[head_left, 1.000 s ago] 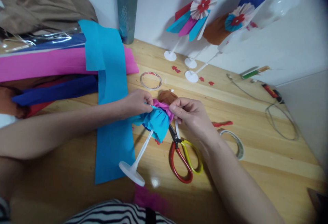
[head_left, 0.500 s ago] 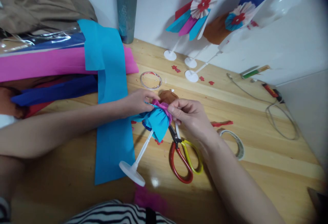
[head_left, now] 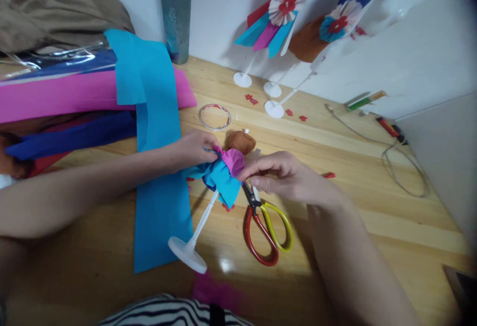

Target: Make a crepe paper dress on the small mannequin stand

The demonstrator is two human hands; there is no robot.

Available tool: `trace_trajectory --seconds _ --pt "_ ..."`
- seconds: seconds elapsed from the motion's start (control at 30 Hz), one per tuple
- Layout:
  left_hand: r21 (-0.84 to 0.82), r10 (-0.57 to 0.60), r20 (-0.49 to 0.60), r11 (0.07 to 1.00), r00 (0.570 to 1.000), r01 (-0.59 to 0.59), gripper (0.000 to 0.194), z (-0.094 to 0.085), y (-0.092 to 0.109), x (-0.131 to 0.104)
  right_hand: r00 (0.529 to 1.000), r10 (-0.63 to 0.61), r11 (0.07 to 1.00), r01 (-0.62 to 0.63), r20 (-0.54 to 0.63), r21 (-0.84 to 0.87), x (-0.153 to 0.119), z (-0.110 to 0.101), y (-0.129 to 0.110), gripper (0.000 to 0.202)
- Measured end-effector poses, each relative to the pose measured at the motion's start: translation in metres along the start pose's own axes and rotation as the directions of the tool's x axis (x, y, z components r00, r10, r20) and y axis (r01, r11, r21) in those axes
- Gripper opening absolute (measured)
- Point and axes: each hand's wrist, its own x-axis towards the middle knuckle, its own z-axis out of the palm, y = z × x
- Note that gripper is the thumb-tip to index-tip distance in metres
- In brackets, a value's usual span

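Note:
A doll-like figure on a white stand lies tilted over the table, its round brown head pointing away from me. It wears a blue crepe paper skirt with a gathered pink crepe paper piece above it. My left hand is closed in a pinch on the crepe paper at the figure's left side. On the other side my right hand has its index fingertip against the pink paper's edge, the thumb apart below it. Under that hand lie scissors with one red and one yellow handle.
A long blue crepe strip lies under my left forearm, beside pink crepe paper. Several decorated stands with white bases lean at the wall. A clear ring, a grey-green bottle and a cable are also there.
My right hand has shifted down and its thumb has come away from the pink paper, which now puffs out more. My left hand keeps its pinch. The whole view has shifted slightly.

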Motion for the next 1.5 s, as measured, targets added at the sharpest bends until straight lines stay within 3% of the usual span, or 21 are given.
trace_trajectory --seconds 0.17,0.37,0.57,0.7,0.77,0.87,0.9,1.0,1.03,1.13,1.27,1.5 --pt "-0.068 -0.084 0.013 0.994 0.996 0.085 0.008 -0.001 0.002 0.000 0.994 0.040 0.986 -0.057 -0.106 -0.158 -0.004 -0.003 -0.005 0.025" --pt "-0.146 -0.059 0.071 0.987 0.996 0.069 0.008 -0.004 0.000 0.000 0.990 0.050 0.847 -0.114 -0.135 -0.520 -0.002 0.016 -0.013 0.026" --pt "-0.100 -0.043 0.056 0.994 0.997 0.049 0.009 -0.004 -0.001 0.001 0.977 0.007 0.850 -0.119 -0.214 -0.514 -0.003 0.020 -0.013 0.030" --pt "-0.047 -0.015 0.036 0.999 0.999 0.017 0.012 -0.004 -0.001 0.002 0.887 -0.195 0.888 -0.021 -0.418 -0.460 0.000 0.038 -0.015 0.023" --pt "-0.040 0.001 0.034 0.999 0.999 0.000 0.016 -0.003 -0.001 0.001 0.842 -0.296 0.853 0.022 -0.450 -0.521 0.002 0.047 -0.014 0.033" --pt "-0.074 -0.005 0.047 0.997 0.999 0.009 0.023 0.000 0.001 -0.002 0.808 -0.337 0.829 0.011 -0.483 -0.560 0.005 0.044 -0.007 0.033" --pt "-0.078 -0.011 0.044 0.997 0.999 0.014 0.024 0.001 0.001 -0.003 0.791 -0.317 0.841 -0.020 -0.523 -0.541 0.007 0.038 -0.002 0.031" --pt "-0.064 -0.033 0.013 0.997 0.999 0.033 0.028 0.005 0.002 -0.004 0.667 -0.205 0.890 -0.178 -0.717 -0.420 0.015 0.013 0.015 0.043" --pt "-0.056 -0.042 0.007 0.998 0.999 0.042 0.029 0.006 0.002 -0.004 0.654 -0.148 0.890 -0.238 -0.742 -0.388 0.018 0.006 0.021 0.050" --pt "-0.040 -0.060 0.012 0.997 0.998 0.060 0.032 0.008 0.005 -0.004 0.709 0.015 0.832 -0.400 -0.705 -0.384 0.031 -0.007 0.030 0.060" --pt "-0.007 -0.030 0.020 1.000 0.999 0.030 0.042 0.010 0.006 -0.006 0.772 0.083 0.798 -0.430 -0.630 -0.422 0.043 -0.003 0.024 0.050" --pt "-0.010 0.074 0.020 0.997 0.997 -0.074 0.044 0.016 0.001 -0.007 0.724 0.271 0.821 -0.518 -0.634 -0.240 0.062 -0.011 0.013 0.058"
